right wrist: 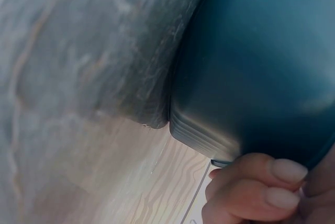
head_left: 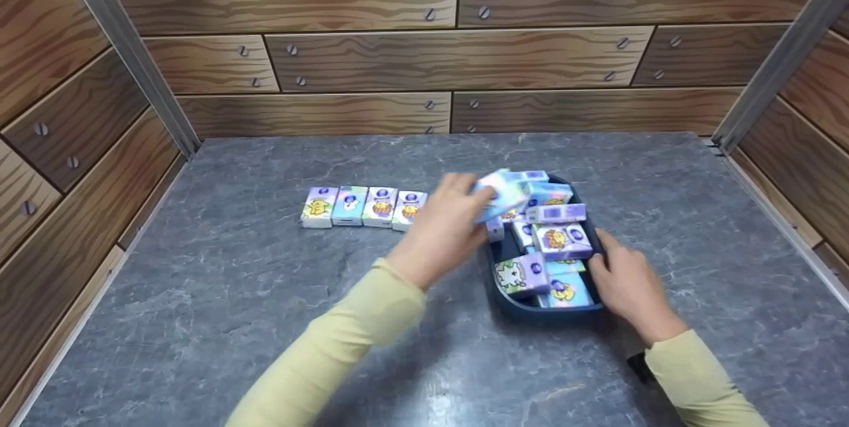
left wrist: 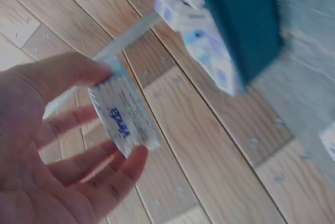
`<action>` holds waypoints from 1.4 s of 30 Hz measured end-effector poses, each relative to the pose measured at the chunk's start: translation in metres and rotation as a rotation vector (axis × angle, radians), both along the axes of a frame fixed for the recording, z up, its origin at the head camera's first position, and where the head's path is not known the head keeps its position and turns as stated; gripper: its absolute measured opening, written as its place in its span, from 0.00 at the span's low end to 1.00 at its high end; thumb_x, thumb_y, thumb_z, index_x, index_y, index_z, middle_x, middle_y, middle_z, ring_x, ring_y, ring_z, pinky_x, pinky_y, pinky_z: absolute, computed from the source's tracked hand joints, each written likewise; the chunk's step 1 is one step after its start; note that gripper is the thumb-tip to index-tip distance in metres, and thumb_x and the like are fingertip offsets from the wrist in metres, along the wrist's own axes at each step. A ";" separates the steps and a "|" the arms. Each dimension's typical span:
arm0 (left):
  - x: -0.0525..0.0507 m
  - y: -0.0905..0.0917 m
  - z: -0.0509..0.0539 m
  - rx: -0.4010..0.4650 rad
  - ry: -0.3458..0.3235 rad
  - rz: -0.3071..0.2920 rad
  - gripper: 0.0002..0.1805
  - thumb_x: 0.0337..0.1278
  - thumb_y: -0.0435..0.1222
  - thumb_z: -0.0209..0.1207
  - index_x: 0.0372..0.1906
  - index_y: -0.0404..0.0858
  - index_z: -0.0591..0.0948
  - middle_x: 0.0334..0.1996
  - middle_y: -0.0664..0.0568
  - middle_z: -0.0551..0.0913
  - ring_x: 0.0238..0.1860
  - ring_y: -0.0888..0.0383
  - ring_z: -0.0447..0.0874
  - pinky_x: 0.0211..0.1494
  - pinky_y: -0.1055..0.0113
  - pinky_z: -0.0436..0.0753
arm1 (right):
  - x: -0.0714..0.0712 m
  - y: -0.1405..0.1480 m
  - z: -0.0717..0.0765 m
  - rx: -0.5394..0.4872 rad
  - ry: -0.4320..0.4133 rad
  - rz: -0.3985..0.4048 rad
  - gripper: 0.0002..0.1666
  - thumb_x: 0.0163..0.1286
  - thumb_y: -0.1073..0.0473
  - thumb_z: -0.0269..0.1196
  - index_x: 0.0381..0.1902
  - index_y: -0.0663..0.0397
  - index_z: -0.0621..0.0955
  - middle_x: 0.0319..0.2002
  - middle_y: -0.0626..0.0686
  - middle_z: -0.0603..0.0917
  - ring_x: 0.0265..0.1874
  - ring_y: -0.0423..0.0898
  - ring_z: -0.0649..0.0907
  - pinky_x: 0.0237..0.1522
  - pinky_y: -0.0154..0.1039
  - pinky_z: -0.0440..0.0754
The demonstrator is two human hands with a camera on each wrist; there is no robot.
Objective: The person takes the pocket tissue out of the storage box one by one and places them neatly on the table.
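My left hand (head_left: 441, 235) pinches a small light-blue and white tissue pack (head_left: 500, 197) above the far left part of a dark blue bin (head_left: 547, 313). In the left wrist view, thumb and fingertips hold this pack (left wrist: 124, 113) by its edges, with printed lettering facing the camera. My right hand (head_left: 631, 284) grips the bin's right side, its thumb at the rim. Curled fingers (right wrist: 254, 190) show against the bin's outer wall (right wrist: 251, 67) in the right wrist view. Several purple and blue tissue packs (head_left: 562, 240) lie jumbled inside the bin.
Left of the bin, several tissue packs (head_left: 349, 205) stand side by side in a row, its right end partly hidden by my left hand. The grey marbled tabletop (head_left: 232, 321) is bounded by wood-patterned panels (head_left: 371, 62) at the back and both sides.
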State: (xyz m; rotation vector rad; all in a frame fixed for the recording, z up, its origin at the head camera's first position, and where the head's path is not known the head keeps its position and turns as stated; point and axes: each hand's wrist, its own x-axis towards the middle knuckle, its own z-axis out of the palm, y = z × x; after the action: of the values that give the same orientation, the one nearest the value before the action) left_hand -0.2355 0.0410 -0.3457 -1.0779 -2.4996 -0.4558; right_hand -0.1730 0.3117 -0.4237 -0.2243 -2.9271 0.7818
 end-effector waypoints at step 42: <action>0.027 -0.018 -0.092 -0.524 0.211 0.107 0.21 0.51 0.37 0.61 0.51 0.34 0.82 0.38 0.47 0.84 0.41 0.53 0.79 0.42 0.64 0.76 | 0.000 0.000 -0.001 -0.014 0.004 -0.006 0.32 0.73 0.59 0.43 0.71 0.69 0.57 0.61 0.75 0.66 0.58 0.69 0.70 0.55 0.66 0.67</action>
State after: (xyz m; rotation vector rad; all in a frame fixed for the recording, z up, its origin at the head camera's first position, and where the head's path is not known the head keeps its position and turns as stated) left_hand -0.2083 0.0231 -0.4376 -1.0900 -2.5246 0.3497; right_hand -0.1726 0.3119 -0.4251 -0.2318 -2.9165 0.8007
